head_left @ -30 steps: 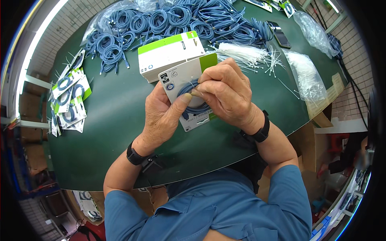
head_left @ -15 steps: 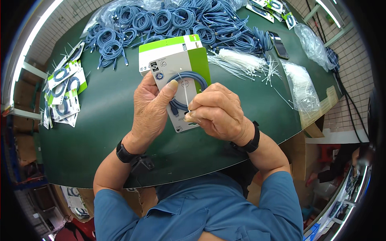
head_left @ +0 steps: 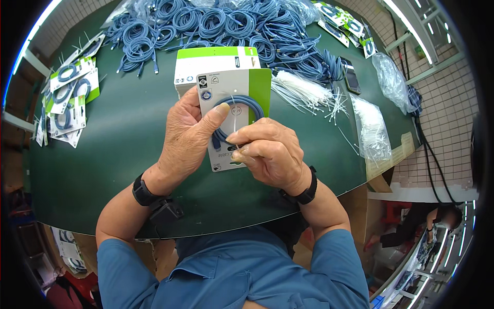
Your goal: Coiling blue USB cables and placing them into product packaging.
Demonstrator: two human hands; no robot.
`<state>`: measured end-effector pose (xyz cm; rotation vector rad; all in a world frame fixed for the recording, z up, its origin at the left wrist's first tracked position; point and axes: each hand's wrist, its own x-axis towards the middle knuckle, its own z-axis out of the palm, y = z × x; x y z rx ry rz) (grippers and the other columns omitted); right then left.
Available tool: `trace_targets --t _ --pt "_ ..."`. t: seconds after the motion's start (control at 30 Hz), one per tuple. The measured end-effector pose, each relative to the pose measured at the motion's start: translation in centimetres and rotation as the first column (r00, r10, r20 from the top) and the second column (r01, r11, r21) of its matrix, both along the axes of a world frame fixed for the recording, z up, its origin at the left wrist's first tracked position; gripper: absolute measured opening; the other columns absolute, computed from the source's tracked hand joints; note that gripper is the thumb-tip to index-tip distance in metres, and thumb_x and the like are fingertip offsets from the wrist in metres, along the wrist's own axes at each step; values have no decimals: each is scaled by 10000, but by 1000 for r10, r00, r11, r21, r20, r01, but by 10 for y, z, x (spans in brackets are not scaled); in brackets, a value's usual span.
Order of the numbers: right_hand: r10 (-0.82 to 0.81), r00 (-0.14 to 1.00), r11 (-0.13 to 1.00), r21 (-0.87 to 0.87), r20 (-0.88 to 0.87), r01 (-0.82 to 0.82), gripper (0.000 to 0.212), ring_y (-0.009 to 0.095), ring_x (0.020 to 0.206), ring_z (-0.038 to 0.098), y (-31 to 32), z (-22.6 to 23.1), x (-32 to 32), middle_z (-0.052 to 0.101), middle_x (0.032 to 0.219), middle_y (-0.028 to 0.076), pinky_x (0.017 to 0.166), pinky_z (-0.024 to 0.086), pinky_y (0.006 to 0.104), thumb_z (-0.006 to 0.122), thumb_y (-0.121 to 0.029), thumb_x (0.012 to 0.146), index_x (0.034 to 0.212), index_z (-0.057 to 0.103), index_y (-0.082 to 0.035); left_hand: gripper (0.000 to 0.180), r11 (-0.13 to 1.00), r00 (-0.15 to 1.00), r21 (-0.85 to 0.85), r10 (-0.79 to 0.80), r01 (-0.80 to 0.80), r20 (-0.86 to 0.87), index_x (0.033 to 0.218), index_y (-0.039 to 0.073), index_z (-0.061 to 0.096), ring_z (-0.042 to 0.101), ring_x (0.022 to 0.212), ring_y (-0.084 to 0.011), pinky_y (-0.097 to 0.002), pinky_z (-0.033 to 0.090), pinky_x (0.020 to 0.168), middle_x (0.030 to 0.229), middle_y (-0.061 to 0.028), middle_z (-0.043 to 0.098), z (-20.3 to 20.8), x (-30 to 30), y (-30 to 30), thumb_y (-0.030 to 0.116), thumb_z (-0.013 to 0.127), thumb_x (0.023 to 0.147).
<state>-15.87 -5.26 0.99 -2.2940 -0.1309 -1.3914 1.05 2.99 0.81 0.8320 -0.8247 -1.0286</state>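
Fingers (head_left: pixel 260 133) and thumb of a worker's right hand (head_left: pixel 275 153) pinch the lower end of a thin white tie (head_left: pixel 235 122), which runs down across the middle of a coil of blue cable (head_left: pixel 252 104). The left hand (head_left: pixel 185 131) grips the left edge of a white-and-green card (head_left: pixel 222 85), its thumb (head_left: pixel 213 119) pressed on the coil and its other fingers mostly hidden behind. The coil lies against the card's face, its dark connector (head_left: pixel 216 142) at the lower left of the loop. Card and coil are held on the worker's side of a stack of white-and-green cards (head_left: pixel 213 63), overlapping its near edge from this angle; whether card and stack touch cannot be told.

Beyond the stack spreads a heap of blue cables (head_left: pixel 216 23), many in round coils. Just to the stack's right lie loose white ties (head_left: pixel 301 90); farther right are a dark phone (head_left: pixel 351 77), a bag of white ties (head_left: pixel 373 134) and a crumpled clear bag (head_left: pixel 391 82). Carded cables (head_left: pixel 67 100) are piled well to the left of the stack, and more carded cables (head_left: pixel 342 23) sit beyond it to the right. All rest on a dark green table (head_left: pixel 123 134). A black band (head_left: pixel 146 191) circles the left wrist and another black band (head_left: pixel 307 190) the right, both on the worker's side of the stack.
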Motion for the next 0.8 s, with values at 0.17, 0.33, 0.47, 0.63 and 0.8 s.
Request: trace_targets --t 0.17,0.33,0.47,0.63,0.8 --pt "8 1000 999 39 -28 -6 229 258 803 750 0 -3 1 764 1043 157 663 598 349 834 10 861 1001 664 -54 334 1000 1000 -19 6 -6 19 1368 -20 597 687 1116 -135 -313 564 980 1252 -99 725 -2 -4 1 52 648 1046" --pt "-50 997 998 -50 -51 47 242 257 799 759 -5 1 1 770 1002 159 688 610 352 821 60 857 1024 668 -26 347 999 1000 -30 14 -13 22 1383 -18 586 683 1121 -137 -312 555 990 1261 -101 717 -6 -6 1 52 644 1047" --pt "-80 997 997 17 -9 80 241 243 800 756 -4 -1 2 772 969 152 700 611 340 815 79 858 1026 671 -15 361 1000 998 -7 -23 24 60 1397 -17 575 677 1129 -134 -311 550 998 1267 -102 711 -12 -10 3 53 639 1049" --pt "-105 988 959 273 113 71 228 230 809 745 -6 -8 2 772 945 150 710 605 334 819 82 854 1007 678 -10 366 999 997 35 -44 42 70 1399 -20 573 672 1131 -125 -303 554 993 1262 -100 711 -16 -17 6 59 638 1048" --pt "-208 978 969 135 -17 208 204 231 827 742 -19 1 -4 775 954 141 712 591 335 823 65 862 1002 692 -6 369 996 996 72 -51 45 76 1396 -25 572 674 1125 -124 -302 564 982 1259 -101 711 -16 -19 6 61 642 1044"
